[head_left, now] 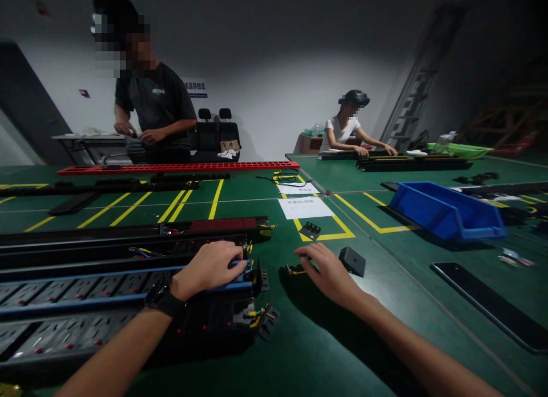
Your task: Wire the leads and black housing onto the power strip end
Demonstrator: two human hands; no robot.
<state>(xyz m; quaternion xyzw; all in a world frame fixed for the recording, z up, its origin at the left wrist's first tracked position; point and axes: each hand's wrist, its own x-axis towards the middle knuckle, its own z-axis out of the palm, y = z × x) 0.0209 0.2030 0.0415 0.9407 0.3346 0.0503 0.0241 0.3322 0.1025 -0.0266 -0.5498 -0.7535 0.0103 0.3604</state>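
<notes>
My left hand [212, 267], with a black watch on the wrist, lies curled over the right end of a long black power strip [107, 297] with blue rails, gripping its top edge. Coloured wires stick out of the strip's open end [261, 316]. My right hand [327, 271] hovers low over the green table, fingers bent down onto a small black part with yellow wires [296, 268]. A black end cap [353, 261] sits just right of that hand, and a smaller black bracket [310, 230] lies farther off.
More black strips [128, 237] lie behind mine; a long red strip [180, 167] lies farther back. A blue bin [445, 211] stands to the right, a black flat cover [492, 306] at the near right. White paper sheets [305, 207] lie in the middle. Two other people work at the far side.
</notes>
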